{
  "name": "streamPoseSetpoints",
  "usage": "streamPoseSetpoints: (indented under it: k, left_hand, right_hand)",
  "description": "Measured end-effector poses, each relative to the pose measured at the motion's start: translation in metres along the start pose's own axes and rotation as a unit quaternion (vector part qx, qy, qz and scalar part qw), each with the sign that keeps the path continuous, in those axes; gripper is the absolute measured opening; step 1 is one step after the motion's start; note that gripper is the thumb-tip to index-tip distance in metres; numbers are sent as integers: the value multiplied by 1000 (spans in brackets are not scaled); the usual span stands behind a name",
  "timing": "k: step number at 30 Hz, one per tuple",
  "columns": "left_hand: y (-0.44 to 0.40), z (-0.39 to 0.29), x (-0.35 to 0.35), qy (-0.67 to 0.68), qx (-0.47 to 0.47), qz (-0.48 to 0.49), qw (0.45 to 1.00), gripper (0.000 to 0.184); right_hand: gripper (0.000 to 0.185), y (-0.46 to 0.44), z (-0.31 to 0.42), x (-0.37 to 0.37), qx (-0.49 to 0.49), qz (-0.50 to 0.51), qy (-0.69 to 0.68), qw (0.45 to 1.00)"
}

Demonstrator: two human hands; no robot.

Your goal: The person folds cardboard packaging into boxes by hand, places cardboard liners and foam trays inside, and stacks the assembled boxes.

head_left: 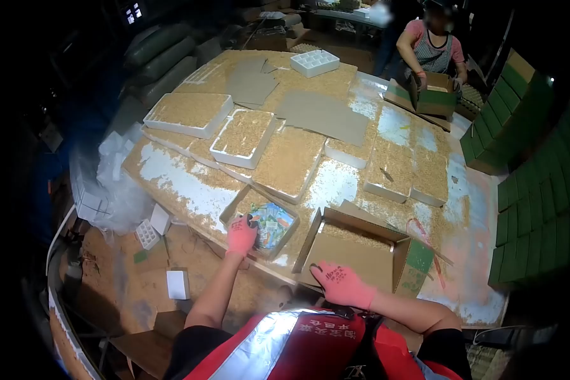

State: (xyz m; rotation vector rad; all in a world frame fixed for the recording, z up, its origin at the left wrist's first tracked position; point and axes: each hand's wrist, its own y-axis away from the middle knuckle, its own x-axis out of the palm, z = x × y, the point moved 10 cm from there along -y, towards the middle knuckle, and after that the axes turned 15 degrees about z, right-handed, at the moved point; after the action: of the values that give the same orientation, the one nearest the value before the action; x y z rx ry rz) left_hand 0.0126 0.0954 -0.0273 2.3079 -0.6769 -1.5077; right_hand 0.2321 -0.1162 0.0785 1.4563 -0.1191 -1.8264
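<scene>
my left hand [242,235] was at packets [275,223] | right hand [345,286] on open box [351,256] | couldn't tell if fingers gripped | white trays [244,138] crowded beyond

the cardboard box [351,256] opens upward, but its upright left wall [308,240] blocks sideways reach.

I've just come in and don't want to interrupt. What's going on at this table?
The pink-gloved left hand reaches into a shallow box holding colourful packets. The right hand, also gloved, is at the near side of an open cardboard box. Across the table, a co-worker handles another box. White trays of tan crumbs stand between.
</scene>
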Motion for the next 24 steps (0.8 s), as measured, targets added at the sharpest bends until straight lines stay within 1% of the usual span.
streamPoseSetpoints:
  k: [2, 3, 5, 6, 8, 9, 10, 11, 13, 14, 15, 16, 17, 18, 19, 20, 21, 22, 23, 24]
  left_hand:
    - [-16, -37, -10, -140, 13, -115, 983, 53]
    - [18, 10, -1, -139, -21, -87, 986, 54]
    - [7, 14, -16, -130, -60, -91, 986, 56]
    - [-14, 23, -15, -108, -48, -107, 987, 63]
    - [-22, 30, -16, -110, -8, -120, 987, 65]
    - [-15, 23, -25, -99, 15, -145, 984, 65]
    - [-13, 11, -28, -94, 42, -168, 980, 66]
    - [-8, 0, -28, -89, 67, -189, 976, 68]
    - [13, -38, -24, -193, 110, -171, 960, 70]
    - [-5, -17, -13, -198, 66, -134, 969, 74]
    - [-12, 6, -10, -128, 6, -81, 988, 77]
    - [-26, 32, -9, -91, 12, -138, 986, 70]
    - [-62, 69, -1, -2, 41, -146, 988, 53]
    - [-74, 85, -6, 56, 80, -188, 977, 31]
    - [-56, 74, -25, 101, 126, -215, 963, 19]
    - [-40, 59, -39, 102, 126, -186, 969, 15]
    - [-53, 83, -38, 75, 100, -190, 974, 23]
    - [-29, 60, -62, 49, 102, -200, 973, 23]
    - [-11, 47, -80, 62, 127, -279, 950, 24]
    - [40, -14, -108, 115, 160, -274, 941, 26]
  right_hand:
    - [57, 1, -15, -7, -42, -9, -66, 997]
    - [56, 4, 31, 11, -39, -5, -97, 994]
    - [55, 14, 19, -1, -21, -44, -109, 993]
    - [58, 22, 12, -17, -14, -47, -98, 994]
    - [59, 50, -3, -43, -8, -116, -140, 983]
    - [60, 64, -12, -54, -1, -153, -160, 975]
    - [58, 72, -29, -61, 72, -187, -130, 971]
    - [58, 66, -50, -34, 127, -168, -79, 974]
    - [60, 44, -78, 21, 215, -64, -12, 975]
    - [60, 44, -77, 26, 220, -68, -38, 972]
    - [59, 45, -84, 19, 226, -77, -57, 969]
    - [59, 48, -89, 14, 232, -88, -78, 966]
    - [57, 53, -88, 9, 210, -125, -105, 964]
    - [55, 60, -85, 8, 187, -161, -133, 960]
    - [52, 67, -84, 5, 160, -193, -157, 955]
    - [44, 87, -76, -16, 155, -236, -201, 938]
    - [44, 113, -74, -29, 193, -287, -166, 924]
    - [44, 140, -74, -39, 225, -337, -129, 905]
    - [45, 164, -77, -46, 255, -390, -93, 880]
    - [42, 186, -92, -45, 272, -445, -132, 843]
